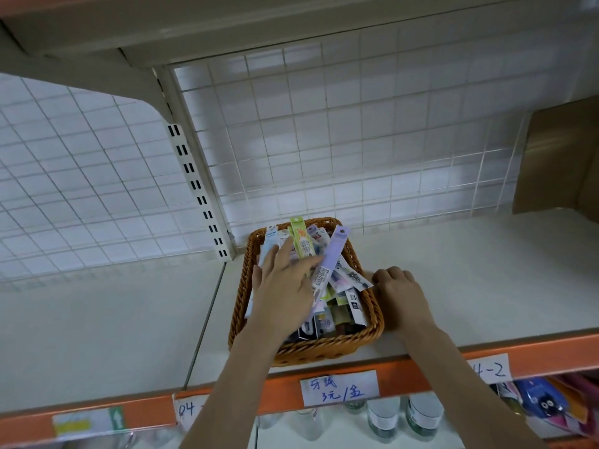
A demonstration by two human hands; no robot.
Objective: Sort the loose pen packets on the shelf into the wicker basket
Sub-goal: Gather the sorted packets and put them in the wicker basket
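Both of my hands are working at the wicker basket [372,322] on the shelf [470,270].

My left hand [285,286] is lying flat, fingers spread, over the pen packets [338,254] piled inside the basket. My right hand [400,288] is sitting just beside the basket's right rim, fingers curled, touching the corner of a packet sticking over the edge; I cannot tell whether it is pinching it.

A shop aisle: cream metal shelving [453,286] with an orange front rail [285,388], handwritten paper price labels [339,387] (one gives a price), white wire-grid backing [324,140].
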